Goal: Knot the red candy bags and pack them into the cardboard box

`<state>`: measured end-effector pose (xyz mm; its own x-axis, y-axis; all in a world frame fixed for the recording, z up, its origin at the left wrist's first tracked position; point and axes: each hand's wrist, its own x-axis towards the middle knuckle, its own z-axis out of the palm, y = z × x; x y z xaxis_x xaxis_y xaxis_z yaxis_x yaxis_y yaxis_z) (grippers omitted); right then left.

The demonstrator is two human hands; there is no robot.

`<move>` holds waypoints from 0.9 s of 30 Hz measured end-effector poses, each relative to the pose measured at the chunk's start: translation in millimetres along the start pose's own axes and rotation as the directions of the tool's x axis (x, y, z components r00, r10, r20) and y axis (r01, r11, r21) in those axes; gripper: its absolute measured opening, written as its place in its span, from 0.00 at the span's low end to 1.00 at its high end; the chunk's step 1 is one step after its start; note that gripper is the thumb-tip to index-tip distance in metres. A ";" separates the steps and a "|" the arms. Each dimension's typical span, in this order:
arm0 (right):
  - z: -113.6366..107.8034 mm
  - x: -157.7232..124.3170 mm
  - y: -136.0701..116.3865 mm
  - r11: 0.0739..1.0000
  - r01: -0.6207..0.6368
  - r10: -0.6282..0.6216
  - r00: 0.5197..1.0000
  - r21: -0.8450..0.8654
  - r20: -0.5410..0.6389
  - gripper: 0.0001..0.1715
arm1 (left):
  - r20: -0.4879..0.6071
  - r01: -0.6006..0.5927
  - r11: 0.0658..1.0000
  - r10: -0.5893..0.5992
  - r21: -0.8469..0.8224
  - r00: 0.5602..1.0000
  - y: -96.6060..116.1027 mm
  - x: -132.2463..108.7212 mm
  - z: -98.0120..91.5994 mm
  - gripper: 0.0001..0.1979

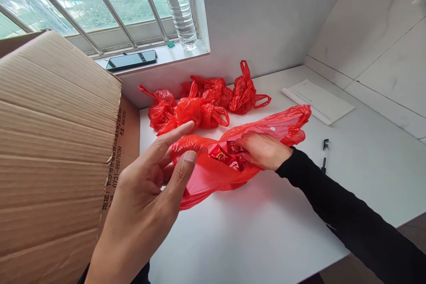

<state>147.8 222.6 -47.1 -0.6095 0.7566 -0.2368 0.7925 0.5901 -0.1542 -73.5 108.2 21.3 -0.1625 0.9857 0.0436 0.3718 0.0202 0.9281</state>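
A red plastic bag (213,184) lies spread with its mouth open on the white table. Inside it are several small, shiny red packets (219,154), one with a pink and white label. My left hand (149,186) is at the bag's left end, thumb and index finger spread apart; its other fingers are bent beside the plastic and partly hidden. Over the right part of the mouth, my right hand (261,148) reaches in from the right, fingers curled down onto a dark red packet. Its fingertips are partly hidden among the packets.
Several tied red bags (188,111) stand along the wall. A large cardboard box (56,151) fills the left side. On the sill are a phone (131,60) and a water bottle (181,13). A paper sheet (319,100) and a pen (325,155) lie to the right on the table (366,155).
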 end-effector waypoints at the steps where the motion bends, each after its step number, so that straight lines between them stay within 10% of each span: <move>1: -2.0 -1.8 1.0 1.000 0.004 -0.004 1.000 -0.017 0.010 0.09 | 0.005 -0.004 1.000 0.004 -0.002 1.000 -0.5 0.4 0.0 0.24; 27: 4.9 2.5 -6.4 0.988 -0.109 0.112 0.993 -0.112 0.021 0.13 | 0.014 0.005 1.000 -0.005 -0.001 1.000 0.7 0.5 0.7 0.23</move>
<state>141.3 219.3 -51.5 -0.5163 0.8118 -0.2728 0.8465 0.5321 -0.0187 -72.7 108.9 21.7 -0.1520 0.9878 0.0340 0.3697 0.0249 0.9288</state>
